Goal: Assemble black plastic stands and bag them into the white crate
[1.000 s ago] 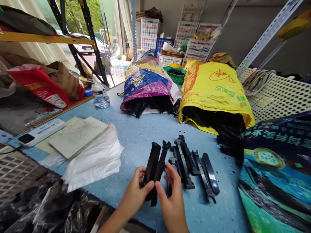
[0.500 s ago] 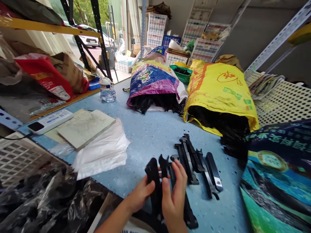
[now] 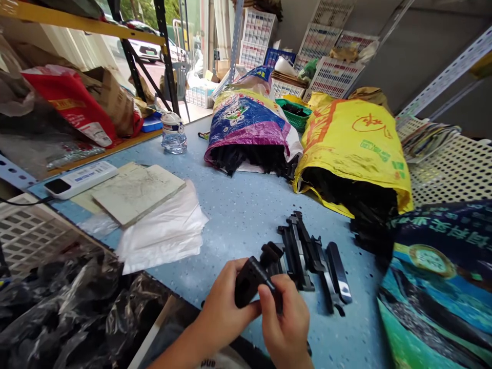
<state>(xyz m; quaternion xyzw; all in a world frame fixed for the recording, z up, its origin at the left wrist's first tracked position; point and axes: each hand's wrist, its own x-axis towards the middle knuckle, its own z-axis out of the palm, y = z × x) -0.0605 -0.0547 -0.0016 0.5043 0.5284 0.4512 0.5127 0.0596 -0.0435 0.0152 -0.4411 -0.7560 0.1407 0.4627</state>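
Near the front edge of the blue table, my left hand (image 3: 226,302) is closed around the side of a black plastic part (image 3: 248,282). My right hand (image 3: 288,320) pinches the near right side of the black parts, thumb on top. A smaller piece (image 3: 272,253) with a wider end juts up beyond my fingers; whether it is joined to the held part I cannot tell. To the right of my hands, several long narrow black parts (image 3: 303,251) lie side by side on the table, the outermost one (image 3: 338,271) with a shiny end.
A purple-blue sack (image 3: 249,123) and a yellow sack (image 3: 349,148), both spilling black parts, lie at the back. White bags (image 3: 169,230), a grey board (image 3: 138,195) and a power strip (image 3: 80,179) are at left. A blue-green sack (image 3: 438,287) borders the right.
Both hands have tilted and brought together the black parts they held apart, so their ends now face me. The camera view has shifted slightly.
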